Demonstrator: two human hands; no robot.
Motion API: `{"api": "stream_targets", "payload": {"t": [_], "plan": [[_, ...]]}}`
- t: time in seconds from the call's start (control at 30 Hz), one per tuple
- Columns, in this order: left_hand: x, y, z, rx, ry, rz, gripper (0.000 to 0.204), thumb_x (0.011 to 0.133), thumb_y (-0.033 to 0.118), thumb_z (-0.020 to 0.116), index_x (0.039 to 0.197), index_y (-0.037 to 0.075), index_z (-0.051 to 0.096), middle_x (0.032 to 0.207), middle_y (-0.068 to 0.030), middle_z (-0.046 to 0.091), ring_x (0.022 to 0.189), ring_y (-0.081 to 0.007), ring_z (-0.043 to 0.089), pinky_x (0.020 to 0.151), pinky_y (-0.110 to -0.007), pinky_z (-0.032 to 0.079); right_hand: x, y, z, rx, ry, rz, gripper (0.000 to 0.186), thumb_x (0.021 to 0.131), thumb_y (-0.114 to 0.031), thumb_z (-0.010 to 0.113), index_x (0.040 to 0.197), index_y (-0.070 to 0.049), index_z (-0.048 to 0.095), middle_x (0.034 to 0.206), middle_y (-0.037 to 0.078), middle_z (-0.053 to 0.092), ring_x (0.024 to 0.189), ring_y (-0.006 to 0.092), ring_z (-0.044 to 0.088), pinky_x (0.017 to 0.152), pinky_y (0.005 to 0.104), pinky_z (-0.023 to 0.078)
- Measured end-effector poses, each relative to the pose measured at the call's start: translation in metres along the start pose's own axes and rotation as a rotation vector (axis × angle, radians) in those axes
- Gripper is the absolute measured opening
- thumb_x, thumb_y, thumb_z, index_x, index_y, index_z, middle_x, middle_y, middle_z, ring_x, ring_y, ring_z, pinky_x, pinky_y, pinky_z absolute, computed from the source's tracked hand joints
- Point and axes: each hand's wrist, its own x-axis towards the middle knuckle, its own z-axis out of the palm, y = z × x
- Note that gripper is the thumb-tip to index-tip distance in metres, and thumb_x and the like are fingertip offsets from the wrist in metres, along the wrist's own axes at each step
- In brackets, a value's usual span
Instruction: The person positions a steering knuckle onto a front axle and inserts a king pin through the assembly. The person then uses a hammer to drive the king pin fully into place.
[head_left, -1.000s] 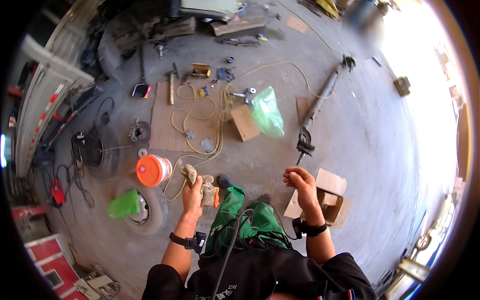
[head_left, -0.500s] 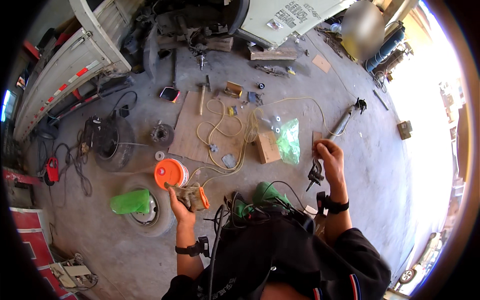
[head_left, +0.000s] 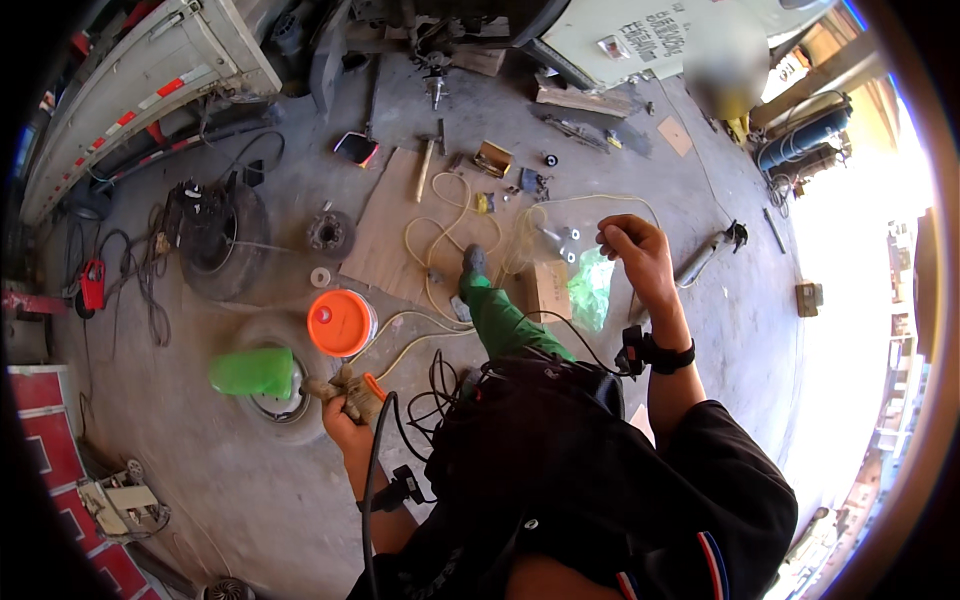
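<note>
My left hand (head_left: pixel 346 428) is closed on a pair of work gloves (head_left: pixel 360 398) with orange cuffs, low in the head view, beside a tyre on a rim (head_left: pixel 275 418), a green plastic bundle (head_left: pixel 250 371) and an orange-lidded bucket (head_left: pixel 336 320). My right hand (head_left: pixel 636 255) is raised at centre right with curled fingers; whether they hold anything small is unclear. Below it in the picture lie a cardboard box (head_left: pixel 548 290), green plastic bag (head_left: pixel 591 295) and long metal shaft (head_left: pixel 702 262). My green-trousered leg (head_left: pixel 505 325) reaches forward to the cardboard sheet (head_left: pixel 380 255).
A dark wheel (head_left: pixel 223 262), hub part (head_left: pixel 329 233), cables (head_left: pixel 148 300), yellow hose (head_left: pixel 420 228) and hammer (head_left: pixel 423 175) lie about. A white truck panel (head_left: pixel 610 30) and metal tailgate (head_left: pixel 130 100) stand ahead, blue cylinder (head_left: pixel 785 150) at back right, red-fronted cabinet (head_left: pixel 45 450) at left.
My view has shifted and my left foot has stepped forward onto the cardboard. My right hand has risen higher in the picture; my left still holds the gloves, now lower and further left.
</note>
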Motion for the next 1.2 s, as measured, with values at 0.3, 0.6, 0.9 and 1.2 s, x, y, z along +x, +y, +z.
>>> {"api": "stream_targets", "payload": {"t": [0.3, 0.6, 0.9, 1.2], "plan": [[0.1, 0.021, 0.054, 0.018, 0.087, -0.023, 0.073, 0.071, 0.008, 0.042, 0.144, 0.009, 0.038, 0.127, -0.0174, 0.06, 0.105, -0.0283, 0.06, 0.094, -0.043, 0.052, 0.207, 0.029, 0.048, -0.006, -0.115, 0.094, 0.023, 0.093, -0.014, 0.059, 0.104, 0.005, 0.068, 0.086, 0.006, 0.071, 0.074, 0.0104, 0.062, 0.069, 0.0255, 0.05], [0.221, 0.043, 0.209, 0.136, 0.029, -0.086, 0.052, 0.075, 0.007, 0.046, 0.124, -0.005, 0.056, 0.121, -0.0136, 0.063, 0.107, -0.02, 0.058, 0.098, -0.034, 0.046, 0.347, 0.022, 0.069, -0.02, -0.19, 0.202, 0.022, 0.095, -0.015, 0.059, 0.104, 0.004, 0.066, 0.086, 0.004, 0.069, 0.076, 0.0099, 0.062, 0.071, 0.0254, 0.05], [0.356, 0.049, 0.296, 0.34, 0.03, -0.257, 0.036, 0.089, 0.011, 0.052, 0.12, -0.004, 0.059, 0.119, -0.0142, 0.064, 0.106, -0.0247, 0.064, 0.094, -0.038, 0.051, 0.401, 0.019, 0.11, -0.063, -0.165, 0.306, 0.022, 0.094, -0.013, 0.06, 0.106, 0.004, 0.067, 0.088, 0.007, 0.071, 0.078, 0.0115, 0.064, 0.073, 0.0268, 0.052], [0.538, 0.041, 0.392, 0.737, -0.166, -0.352, 0.031, 0.092, 0.025, 0.069, 0.113, 0.003, 0.062, 0.101, -0.0011, 0.062, 0.09, -0.013, 0.061, 0.079, -0.031, 0.051, 0.446, 0.03, 0.178, -0.06, 0.104, 0.376, 0.019, 0.094, -0.012, 0.06, 0.104, 0.003, 0.067, 0.086, 0.007, 0.071, 0.077, 0.0117, 0.066, 0.072, 0.0264, 0.053]]}}
